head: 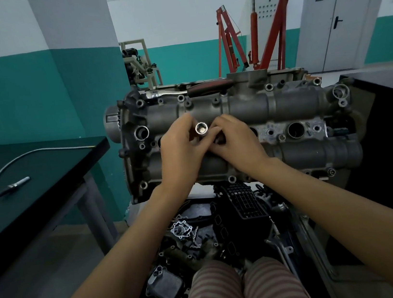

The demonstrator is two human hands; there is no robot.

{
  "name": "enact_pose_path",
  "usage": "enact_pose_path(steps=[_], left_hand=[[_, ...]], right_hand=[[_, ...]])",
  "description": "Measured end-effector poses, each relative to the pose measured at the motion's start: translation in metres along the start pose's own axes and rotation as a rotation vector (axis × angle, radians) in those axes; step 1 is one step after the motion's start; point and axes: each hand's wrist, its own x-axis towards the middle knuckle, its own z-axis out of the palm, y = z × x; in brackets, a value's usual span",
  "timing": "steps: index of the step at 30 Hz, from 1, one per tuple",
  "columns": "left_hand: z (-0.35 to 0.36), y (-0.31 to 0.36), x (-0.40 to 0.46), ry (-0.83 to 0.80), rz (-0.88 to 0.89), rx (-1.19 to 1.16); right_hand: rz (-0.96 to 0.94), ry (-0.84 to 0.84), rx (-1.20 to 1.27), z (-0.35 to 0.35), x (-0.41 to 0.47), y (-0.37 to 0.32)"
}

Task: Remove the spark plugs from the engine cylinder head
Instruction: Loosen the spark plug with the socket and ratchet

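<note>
gripping a shiny socket (201,128), both hands over grey cylinder head (292,102).

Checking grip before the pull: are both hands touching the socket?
Touching. The head view shows left hand fingers and right hand fingertips closed around the socket, with no gap visible.

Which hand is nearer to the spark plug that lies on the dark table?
Left. The left hand grips the socket over the cylinder head, on the side toward the spark plug. The right hand is farther right.
</note>
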Motion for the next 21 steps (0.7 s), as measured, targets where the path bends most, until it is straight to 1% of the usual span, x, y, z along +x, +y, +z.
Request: enact_pose_path(steps=[3,5,7,9,11,14,16,17,21], left_hand=[[0.000,-0.002,0.001,-0.047,0.041,-0.010],[-0.001,-0.005,-0.006,-0.134,0.082,-0.036],[0.000,-0.009,-0.014,-0.190,0.061,-0.087],[0.001,-0.008,-0.017,-0.130,-0.001,-0.146],[0.002,-0.009,-0.015,-0.026,-0.024,-0.132],[0.002,-0.007,-0.009,0.038,-0.038,-0.052],[0.002,-0.006,-0.004,0.019,-0.040,-0.024],[0.002,-0.007,-0.003,-0.005,-0.032,-0.033],[0.002,-0.011,-0.012,-0.130,0.068,-0.045]], right_hand=[[-0.017,0.007,0.002,0.002,-0.002,0.000],[-0.058,-0.011,-0.021,0.002,-0.003,0.001],[-0.081,-0.025,-0.037,0.002,-0.003,0.002],[-0.095,-0.035,-0.047,0.003,-0.004,0.002],[-0.107,-0.049,-0.064,0.004,-0.004,0.003],[-0.018,-0.057,-0.006,0.003,-0.002,0.004],[0.033,-0.055,0.005,0.003,0.000,0.003],[0.029,-0.051,-0.003,0.003,0.000,0.003],[-0.049,-0.058,-0.053,0.002,-0.002,0.002]])
